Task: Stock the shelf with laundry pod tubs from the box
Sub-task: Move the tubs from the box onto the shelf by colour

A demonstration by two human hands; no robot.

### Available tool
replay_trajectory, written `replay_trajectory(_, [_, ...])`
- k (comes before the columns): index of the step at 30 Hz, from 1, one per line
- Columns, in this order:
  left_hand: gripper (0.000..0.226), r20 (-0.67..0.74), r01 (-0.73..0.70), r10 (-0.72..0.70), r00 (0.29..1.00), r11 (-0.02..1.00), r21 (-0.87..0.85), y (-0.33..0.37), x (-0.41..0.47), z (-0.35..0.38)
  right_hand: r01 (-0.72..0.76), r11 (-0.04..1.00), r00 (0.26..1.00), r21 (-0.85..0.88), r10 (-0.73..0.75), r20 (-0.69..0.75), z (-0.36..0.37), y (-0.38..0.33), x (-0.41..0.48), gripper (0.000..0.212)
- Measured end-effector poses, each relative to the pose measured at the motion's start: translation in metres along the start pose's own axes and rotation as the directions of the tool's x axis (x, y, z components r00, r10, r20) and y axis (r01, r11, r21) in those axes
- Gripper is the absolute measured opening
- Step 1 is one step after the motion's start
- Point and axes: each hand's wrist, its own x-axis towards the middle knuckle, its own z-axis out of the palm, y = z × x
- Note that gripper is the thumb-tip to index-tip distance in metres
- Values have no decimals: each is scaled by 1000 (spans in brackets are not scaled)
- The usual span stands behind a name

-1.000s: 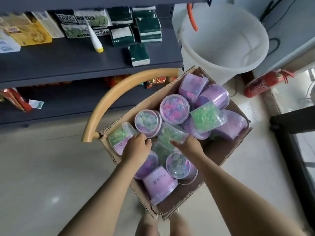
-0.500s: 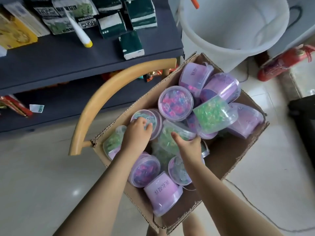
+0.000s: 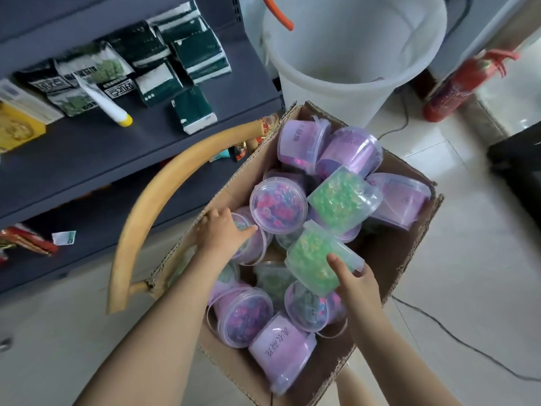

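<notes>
Right hand [image 3: 358, 285] grips green pod tub [image 3: 316, 256] inside cardboard box [image 3: 404, 259]; left hand [image 3: 219, 234] covers purple tub [image 3: 253, 249], grip unclear.

Bright, even daylight, strongest from the upper right, where the floor [image 3: 497, 118] washes out near white. Soft shadows only; dark band under the shelf [image 3: 87, 159]. Small glare patches on the clear tub lid [image 3: 278, 205]. Motion smear on the left hand [image 3: 219, 234] and on the packets [image 3: 187, 57]; middle of the box [image 3: 389, 259] fairly sharp. Heavy wide-angle bending at the edges — bucket [image 3: 351, 68] rim and shelf lines bowed. Slight compression softness throughout.
</notes>
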Motion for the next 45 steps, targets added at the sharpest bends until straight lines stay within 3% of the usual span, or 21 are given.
replay_trajectory(2, [93, 47, 33, -34, 998, 999, 23, 1, 2, 1, 6, 1000, 1000, -2, -5, 27, -2, 2, 2, 67])
replay_trajectory(5, [94, 131, 100, -86, 988, 990, -101, -1, 0, 6, 20, 1000, 998, 6, -20, 51, -3, 5, 5, 78])
replay_trajectory(8, [92, 129, 99, -85, 988, 990, -105, -2, -6, 11, 67, 998, 994, -18, -65, 92, 0, 5, 6, 88])
replay_trajectory(10, [93, 141, 109, -92, 986, 987, -114, -1, -11, 12, 91, 996, 988, 2, -91, 123, 3, 7, 6, 89])
replay_trajectory(13, [85, 175, 144, -100, 980, 955, -258, -6, -21, 15, 132, 991, 980, -2, -130, 151, 7, 7, 4, 87])
replay_trajectory(22, [74, -57, 44, -97, 994, 800, -599, -25, -72, 0, 98, 993, 970, 72, -111, 216, 4, -6, -17, 98])
replay_trajectory(26, [75, -129, 4, -171, 977, 618, -786, -35, -99, -23, 85, 990, 953, 111, -113, 280, 9, -27, -40, 86])
replay_trajectory(29, [75, -76, -6, -176, 981, 368, -930, -42, -126, -42, 112, 985, 932, 130, -150, 331, 14, -48, -64, 67])
replay_trajectory(30, [71, -54, -7, -166, 985, 271, -963, -44, -136, -49, 129, 983, 923, 132, -167, 346, 16, -57, -74, 69])
replay_trajectory(33, [63, -41, -37, -109, 993, 32, -999, -49, -167, -75, 195, 972, 903, 133, -231, 364, 21, -84, -105, 111])
replay_trajectory(36, [12, -112, -124, -105, 988, -107, -987, -49, -205, -109, 286, 950, 875, 128, -313, 370, 23, -113, -143, 128])
replay_trajectory(38, [15, -136, -152, -98, 986, -188, -970, -49, -233, -129, 349, 926, 846, 141, -376, 377, 23, -131, -172, 120])
replay_trajectory(42, [71, -266, -270, -52, 963, -274, -923, -55, -288, -157, 456, 871, 767, 184, -489, 415, 15, -157, -224, 83])
replay_trajectory(45, [67, -350, -345, -49, 935, -348, -872, -59, -337, -166, 495, 831, 688, 254, -554, 469, 2, -164, -260, 53])
